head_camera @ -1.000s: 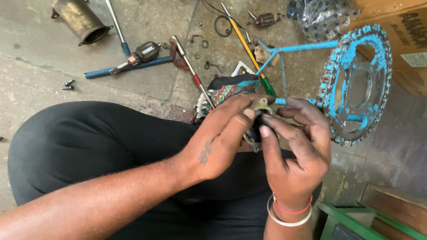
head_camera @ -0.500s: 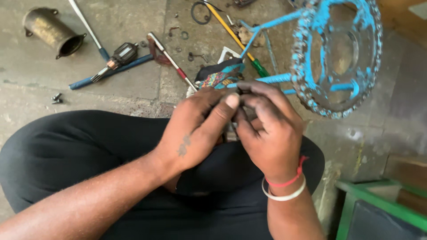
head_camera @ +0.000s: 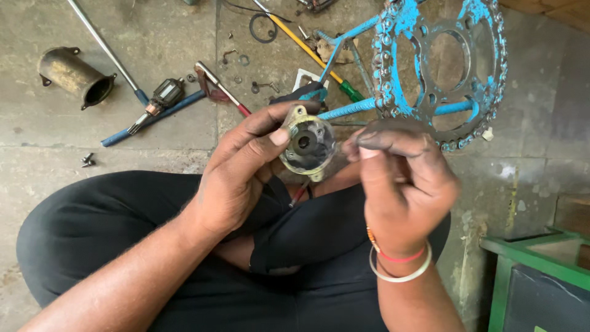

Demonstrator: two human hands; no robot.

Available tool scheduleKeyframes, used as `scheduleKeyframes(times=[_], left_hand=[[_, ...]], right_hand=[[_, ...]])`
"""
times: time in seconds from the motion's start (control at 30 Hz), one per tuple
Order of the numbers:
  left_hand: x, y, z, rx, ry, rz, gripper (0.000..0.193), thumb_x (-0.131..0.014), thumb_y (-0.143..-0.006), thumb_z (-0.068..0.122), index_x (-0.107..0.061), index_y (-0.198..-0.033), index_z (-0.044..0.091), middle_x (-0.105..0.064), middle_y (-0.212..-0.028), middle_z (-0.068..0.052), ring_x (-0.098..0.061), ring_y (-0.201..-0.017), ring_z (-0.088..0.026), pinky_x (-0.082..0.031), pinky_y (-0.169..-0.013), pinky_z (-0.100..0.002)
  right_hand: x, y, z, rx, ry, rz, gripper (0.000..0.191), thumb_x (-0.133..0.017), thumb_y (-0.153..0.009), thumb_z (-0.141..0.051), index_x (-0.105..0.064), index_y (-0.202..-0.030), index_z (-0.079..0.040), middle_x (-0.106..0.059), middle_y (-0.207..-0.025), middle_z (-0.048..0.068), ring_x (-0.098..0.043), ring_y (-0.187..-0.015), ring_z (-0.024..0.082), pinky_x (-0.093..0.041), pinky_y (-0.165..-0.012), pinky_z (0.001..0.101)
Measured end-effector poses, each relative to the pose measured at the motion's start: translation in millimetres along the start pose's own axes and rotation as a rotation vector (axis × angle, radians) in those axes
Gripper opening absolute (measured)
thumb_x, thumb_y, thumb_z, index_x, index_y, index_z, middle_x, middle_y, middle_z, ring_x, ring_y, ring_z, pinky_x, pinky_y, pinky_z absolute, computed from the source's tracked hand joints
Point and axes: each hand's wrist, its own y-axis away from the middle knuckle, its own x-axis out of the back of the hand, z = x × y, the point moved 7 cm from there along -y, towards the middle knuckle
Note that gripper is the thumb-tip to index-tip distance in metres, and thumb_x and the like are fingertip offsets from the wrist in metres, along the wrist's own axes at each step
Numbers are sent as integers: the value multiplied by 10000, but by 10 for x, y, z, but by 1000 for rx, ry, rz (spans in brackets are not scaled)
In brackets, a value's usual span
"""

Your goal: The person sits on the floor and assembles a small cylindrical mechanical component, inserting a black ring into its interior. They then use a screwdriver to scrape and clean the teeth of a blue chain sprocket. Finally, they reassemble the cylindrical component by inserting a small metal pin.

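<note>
Holding the round metal housing (head_camera: pixel 307 146) in my left hand (head_camera: pixel 246 172), I have thumb and fingers wrapped tight around its rim, its open face and centre hole turned up toward me above my lap. My right hand (head_camera: pixel 399 178) sits just beside it on the right, fingertips (head_camera: pixel 369 142) pinched shut; whether they hold anything I cannot tell. Beyond lie the blue chain sprocket (head_camera: pixel 442 67) and a screwdriver (head_camera: pixel 307 49); free room is toward me.
</note>
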Motion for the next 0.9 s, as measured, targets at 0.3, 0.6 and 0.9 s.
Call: scheduleKeyframes(times=[0.3, 0.6, 0.9], left_hand=[[-70, -7, -47, -7, -53, -154, 697, -657, -965, -16, -349, -1590, -14, -565, -1406, -130, -563, -1199, -213, -477, -1028, -368], [-118, -8, -19, -59, -102, -211, 710, -632, -971, -121, -316, -1595, -1, -472, -1556, -159, -454, -1517, -244, -357, -1318, -393], [-218, 13, -51, -19, -122, -251, 699, -591, -981, -150, -320, -1613, -30, -483, -1568, -163, -435, -1537, -244, -351, -1305, -399]], right_hand=[[98, -82, -201, -23, 356, -11, 117, -730, -931, 83, -708, -1044, 64, -742, -1012, 144, -684, -796, 122, -568, -869, 247], [-30, -157, -356, 48, 457, -114, 135, -787, -851, 45, -706, -956, 22, -700, -983, 135, -690, -912, 123, -588, -916, 281], [-51, -15, -182, 52, 553, -132, 255, -874, -905, 8, -652, -1028, -12, -704, -821, -1, -531, -552, -11, -402, -533, 147]])
